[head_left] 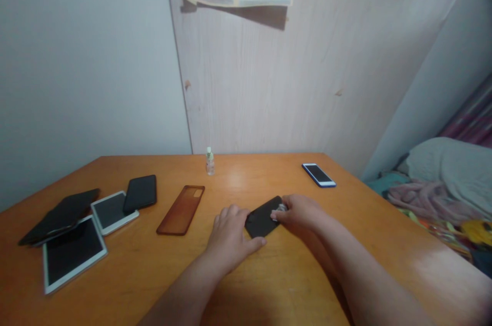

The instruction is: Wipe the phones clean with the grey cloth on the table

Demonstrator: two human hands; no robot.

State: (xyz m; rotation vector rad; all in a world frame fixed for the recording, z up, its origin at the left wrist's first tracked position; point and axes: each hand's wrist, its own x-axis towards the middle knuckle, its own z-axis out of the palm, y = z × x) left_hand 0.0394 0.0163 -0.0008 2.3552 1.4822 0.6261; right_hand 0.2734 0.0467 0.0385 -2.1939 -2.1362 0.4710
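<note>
A black phone point(262, 219) lies flat on the wooden table in front of me, tilted slightly across my view. My left hand point(230, 236) spans its left end, thumb at the near corner and fingers at the far one, gripping it by the edges. At the phone's right end, my right hand point(295, 210) is closed on a small crumpled whitish cloth point(280, 211), pressed against the phone's upper face. Whether that piece is cloth or tissue is hard to make out. The right fingertips are partly hidden behind it.
Left of my hands lies a translucent brown phone case point(181, 210). Farther left are a black phone point(140, 192), white-framed tablets point(75, 252) and a dark folding case point(61, 216). A small clear bottle point(209, 162) stands at the back; a blue-edged phone point(319, 175) lies back right.
</note>
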